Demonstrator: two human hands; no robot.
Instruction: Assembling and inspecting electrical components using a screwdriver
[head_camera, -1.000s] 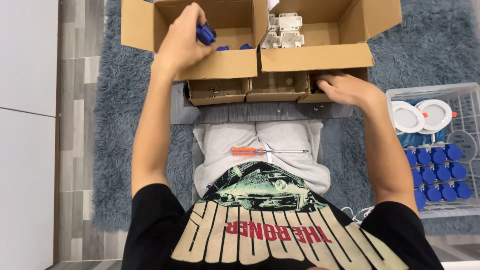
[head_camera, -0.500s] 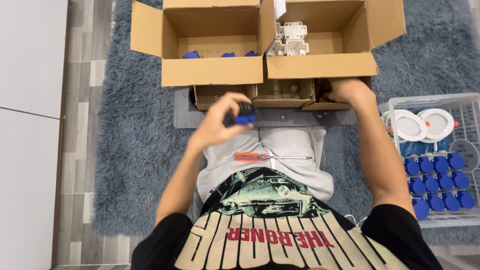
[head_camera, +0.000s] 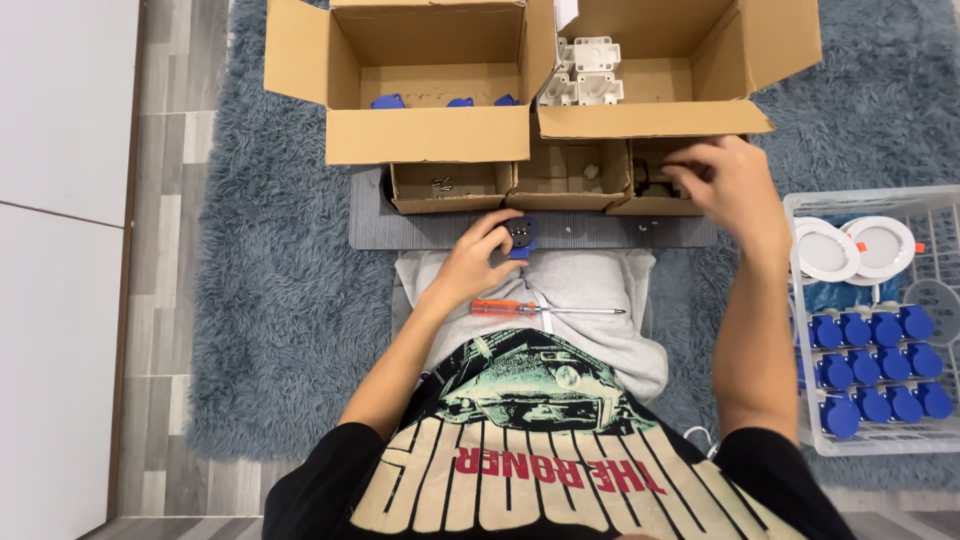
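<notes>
The hands work apart: the left hand (head_camera: 470, 265) is clamped on a small blue socket (head_camera: 520, 238) with a dark face, held over the grey board (head_camera: 600, 230) just above the lap; the right hand (head_camera: 735, 185) reaches into the right small tray (head_camera: 655, 180), fingers curled, though whether they pinch anything cannot be told.

Behind stand two big open brown boxes: the left box (head_camera: 430, 135) holds blue parts along its back wall, the right box (head_camera: 650, 120) holds white plastic housings (head_camera: 590, 70). At the right, a white basket (head_camera: 810, 420) carries rows of blue sockets and two round white lamps (head_camera: 860, 245). An orange-handled screwdriver (head_camera: 545, 310) lies across the lap.
</notes>
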